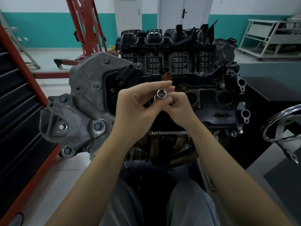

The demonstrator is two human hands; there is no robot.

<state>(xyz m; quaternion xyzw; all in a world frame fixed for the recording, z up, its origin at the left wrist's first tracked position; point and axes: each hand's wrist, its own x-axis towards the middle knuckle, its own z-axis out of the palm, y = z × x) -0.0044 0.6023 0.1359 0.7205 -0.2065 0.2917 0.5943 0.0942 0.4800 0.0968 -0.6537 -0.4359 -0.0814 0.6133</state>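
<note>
Closest to the camera are the person's knees in grey trousers (187,201), with both bare forearms reaching forward over them. The left hand (138,110) and the right hand (180,110) meet in mid-air in front of the engine (211,101), and between them sits a silver socket (161,95), its hexagonal opening turned toward the camera. The left grip pinches the socket, with its fingertips closed over the top and far side. The right grip is curled in against the socket's lower side, its thumb pressed to the metal. The socket is held clear of the engine, touching only the fingers. Below the hands, rusty exhaust pipes (162,147) curve out of the block. A grey cast bracket (81,101) with several bolts juts out on the left, and a chrome handwheel (280,124) stands at the right edge. Further back, the black ribbed intake manifold (162,51) crowns the engine. A red tool cabinet (16,103) lines the left side. Behind it all stand a red hoist (86,25), a white door (184,12) and a white rack (268,38).
</note>
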